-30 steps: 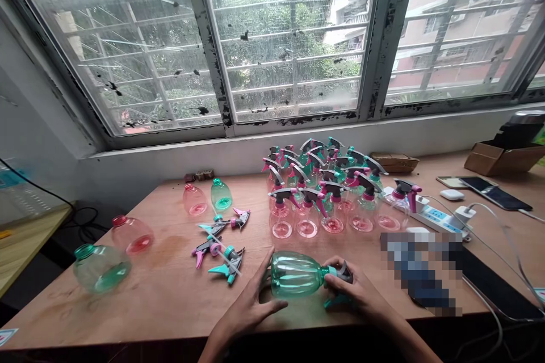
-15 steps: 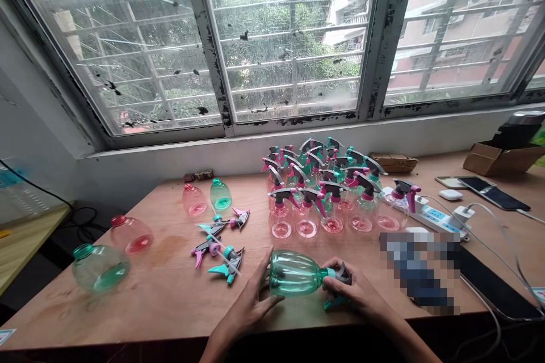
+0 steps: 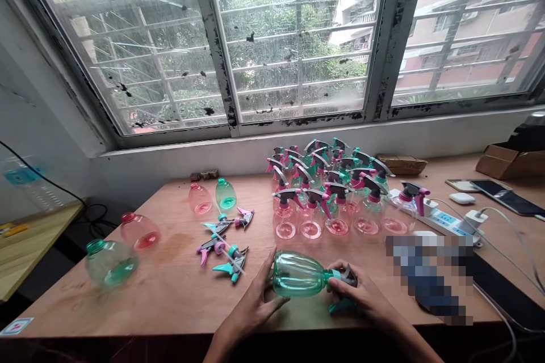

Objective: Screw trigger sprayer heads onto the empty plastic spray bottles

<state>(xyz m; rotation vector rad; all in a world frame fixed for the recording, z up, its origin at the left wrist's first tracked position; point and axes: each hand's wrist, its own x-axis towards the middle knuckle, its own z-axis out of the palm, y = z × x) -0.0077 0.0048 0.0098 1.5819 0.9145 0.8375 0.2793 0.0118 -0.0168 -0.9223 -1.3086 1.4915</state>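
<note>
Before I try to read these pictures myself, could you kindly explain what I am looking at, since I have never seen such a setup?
There is no machine here: a person works bare-handed, and every picture comes from one camera worn on the head, looking forward and down. The left hand cups the base end of a clear green bottle lying sideways, while the right hand grips its spray head at the neck. On the wooden table, to the left, are four headless bottles, two pink and two green, and nearer the hands four loose spray heads. Behind the hands stands a cluster of fitted bottles. To the right are a power strip and a pixelated patch I cannot identify.
</note>
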